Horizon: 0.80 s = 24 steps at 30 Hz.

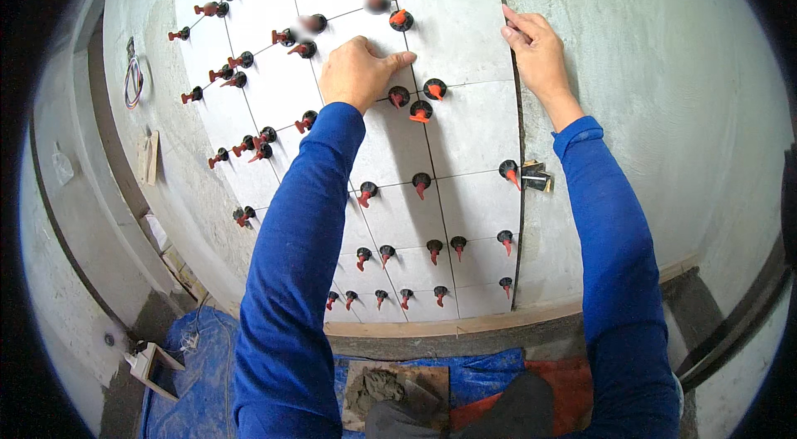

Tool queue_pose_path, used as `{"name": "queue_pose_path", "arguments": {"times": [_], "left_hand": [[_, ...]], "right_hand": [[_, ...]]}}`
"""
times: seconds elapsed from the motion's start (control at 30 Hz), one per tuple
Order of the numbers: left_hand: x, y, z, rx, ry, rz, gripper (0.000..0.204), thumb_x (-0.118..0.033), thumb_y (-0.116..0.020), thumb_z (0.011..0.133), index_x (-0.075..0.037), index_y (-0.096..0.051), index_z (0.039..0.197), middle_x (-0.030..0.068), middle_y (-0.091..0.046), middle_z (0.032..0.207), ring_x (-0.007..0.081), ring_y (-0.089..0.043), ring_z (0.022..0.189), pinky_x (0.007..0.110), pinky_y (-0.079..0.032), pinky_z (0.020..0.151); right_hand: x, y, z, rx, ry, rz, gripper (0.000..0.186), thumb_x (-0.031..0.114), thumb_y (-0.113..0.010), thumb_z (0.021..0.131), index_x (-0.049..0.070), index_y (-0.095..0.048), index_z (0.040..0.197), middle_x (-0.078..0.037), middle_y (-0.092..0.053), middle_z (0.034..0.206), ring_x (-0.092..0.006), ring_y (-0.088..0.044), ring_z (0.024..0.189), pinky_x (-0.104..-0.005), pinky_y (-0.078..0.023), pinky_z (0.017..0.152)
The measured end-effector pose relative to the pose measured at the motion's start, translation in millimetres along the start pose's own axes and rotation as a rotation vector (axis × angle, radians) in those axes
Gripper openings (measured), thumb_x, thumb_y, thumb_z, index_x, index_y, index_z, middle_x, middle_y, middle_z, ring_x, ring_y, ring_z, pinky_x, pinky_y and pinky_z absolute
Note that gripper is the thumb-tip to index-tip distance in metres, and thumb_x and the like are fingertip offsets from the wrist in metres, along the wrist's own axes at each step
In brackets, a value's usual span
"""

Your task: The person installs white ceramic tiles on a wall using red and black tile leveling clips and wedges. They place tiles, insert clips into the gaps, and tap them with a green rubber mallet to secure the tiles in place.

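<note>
Near the top right corner of the tiled part of the wall (647, 65), a big pale tile (461, 41) is sitting between two hands. Left of it, the left hand (357, 74) is lying over the next tile (390, 39). Its fingers are curling in, and its thumb is poking out to the right, with the tip by the line between the two tiles. I cannot tell if this grip is holding anything. Its blue sleeve (290, 273) is slanting up and to the right.

At the big tile's right edge, near its top corner, the right hand (538, 49) is leaning left. Its thumb and first finger are pointing at that edge, with just a small gap between their tips. I cannot tell if this grip is pinching the tile or only touching it. The right sleeve (614, 248) is bending at the elbow and tipping left at the top.

One black and orange clip (401, 19) is sitting by the big tile's left edge, and three more clips (434, 89) are sitting around its bottom left corner.
</note>
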State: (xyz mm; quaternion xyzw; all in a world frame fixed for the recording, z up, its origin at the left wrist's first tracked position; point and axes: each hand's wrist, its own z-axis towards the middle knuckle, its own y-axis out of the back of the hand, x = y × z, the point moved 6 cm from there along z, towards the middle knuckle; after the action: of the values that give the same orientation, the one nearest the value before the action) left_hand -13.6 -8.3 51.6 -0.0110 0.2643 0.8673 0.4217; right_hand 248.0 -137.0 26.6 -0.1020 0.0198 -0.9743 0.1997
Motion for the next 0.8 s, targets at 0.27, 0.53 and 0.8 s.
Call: {"name": "queue_pose_path", "arguments": {"times": [0.27,0.53,0.8], "left_hand": [[-0.9,1.6,0.9,-0.061,-0.05,0.013,0.068,-0.071,-0.085,0.067,-0.006,-0.077,0.085,0.0121,-0.076,0.077,0.0281,-0.076,0.077,0.04,-0.06,0.075],[5.1,-1.4,5.0,-0.09,-0.083,0.022,0.065,-0.068,-0.086,0.069,-0.006,-0.078,0.083,0.0134,-0.076,0.075,0.0276,-0.076,0.075,0.04,-0.06,0.073],[2.5,-1.8,5.6,-0.078,-0.118,0.01,0.074,-0.07,-0.085,0.07,0.003,-0.075,0.083,0.0162,-0.073,0.073,0.0263,-0.074,0.068,0.038,-0.059,0.065]], "right_hand": [[-4.5,-0.3,1.7,-0.018,0.024,0.031,0.03,0.013,-0.072,0.095,0.009,-0.075,0.124,-0.007,-0.073,0.114,-0.0191,-0.069,0.097,-0.0307,-0.054,0.086],[-14.9,2.3,19.9,0.065,-0.048,0.057,0.028,0.018,-0.076,0.094,0.006,-0.076,0.119,-0.005,-0.076,0.1,-0.013,-0.068,0.092,-0.0284,-0.054,0.085],[-10.4,0.1,12.9,-0.019,0.007,-0.007,0.027,0.017,-0.075,0.094,0.004,-0.076,0.118,-0.007,-0.077,0.103,-0.0149,-0.069,0.092,-0.0288,-0.055,0.084]]}}
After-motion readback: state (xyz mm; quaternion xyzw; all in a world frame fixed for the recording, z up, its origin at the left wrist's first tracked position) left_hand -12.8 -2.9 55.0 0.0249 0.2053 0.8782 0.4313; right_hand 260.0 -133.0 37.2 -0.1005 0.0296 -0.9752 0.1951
